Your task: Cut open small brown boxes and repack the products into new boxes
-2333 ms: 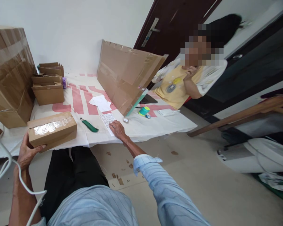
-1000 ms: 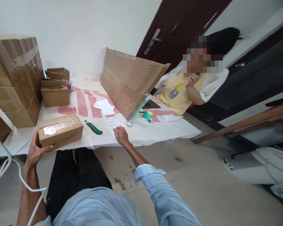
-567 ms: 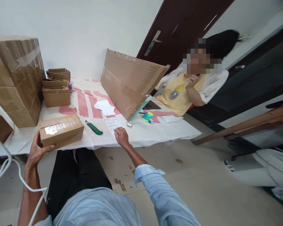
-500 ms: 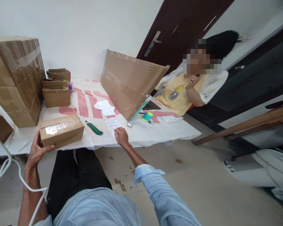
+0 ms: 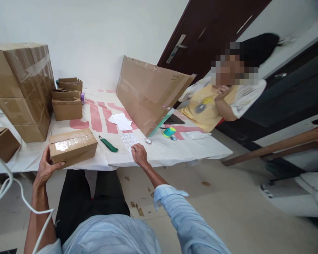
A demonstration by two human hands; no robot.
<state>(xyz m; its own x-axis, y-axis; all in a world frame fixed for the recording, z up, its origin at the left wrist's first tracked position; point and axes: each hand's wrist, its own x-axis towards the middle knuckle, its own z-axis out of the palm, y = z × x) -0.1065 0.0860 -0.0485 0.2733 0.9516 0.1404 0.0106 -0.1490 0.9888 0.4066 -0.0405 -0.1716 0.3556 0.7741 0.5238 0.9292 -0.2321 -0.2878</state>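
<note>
At the near edge of the cloth-covered table [image 5: 196, 153], a taped cardboard box [image 5: 75, 150] is gripped at its left end by the left hand [image 5: 45, 168]. The thumb lies along the lower front side, and the other fingers go around the end, partly hidden. This hold seems chosen for steadiness: it leaves the top, with its shiny strip of clear tape [image 5: 69, 143], free of fingers. Whether the whole bottom of the box rests on the cloth, I cannot tell.

The right hand [image 5: 140, 155] is over the near part of a white sheet [image 5: 127, 139] with rows of small printed marks, its fingers bent and brought close together. Something small and dark appears at the fingertips, but I cannot tell if they pinch it or only press the paper. The sheet lies flat, probably so that its rows are easy to reach from this side.

As for positions, the box is directly at the left hand and well apart from the right one, while the sheet extends from under the right fingers toward the far side. Between box and sheet lies a green utility knife [image 5: 108, 144], touched by neither hand, perhaps put there to be reachable for both. Behind the sheet are loose papers [image 5: 122, 121]; beyond, a large cardboard panel [image 5: 151, 95] stands at a slant, maybe as a screen.
</note>
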